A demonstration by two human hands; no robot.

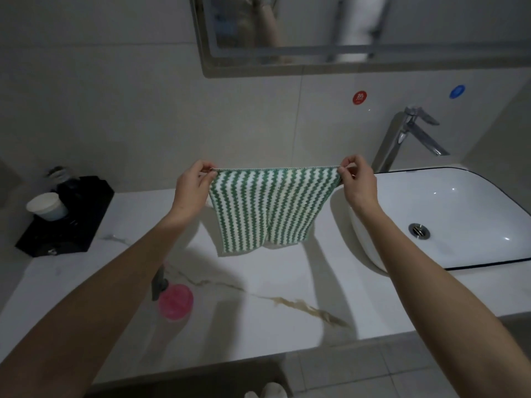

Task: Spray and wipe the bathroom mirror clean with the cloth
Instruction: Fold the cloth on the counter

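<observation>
A person is holding a green-and-white striped cloth [270, 205] stretched out above a marble tabletop [258, 285], pinching one top corner between thumb and fingers of the left hand [192, 191] and the other top corner in the right hand [357, 182]. The cloth is hanging flat and open between the two hands, its lower edge dangling just above the tabletop and touching nothing that can be made out. Both hands are closing only at the fingertips, each nipping a corner, with the rest of the fingers curling loosely behind.

The mirror [359, 30] is sitting on the wall above and behind the cloth, well apart from it, and only its lower strip is showing at the top of the view (too little and too blurred to judge whether the glass is wet, streaked or already clean). A spray bottle with a pink cap [175, 303] is standing on the tabletop near the front edge, beside the left forearm, with neither hand on it.

Judging from this, the job is looking early or in between steps: the cloth is spread out and not yet pressing on the glass, so the wiping appears still to be done, and whether any spraying has taken place cannot be told. A white basin [448, 216] with a chrome tap [408, 136] is lying to the right, and a black tray [69, 216] carrying a white cup [47, 206] is sitting at the far left.
</observation>
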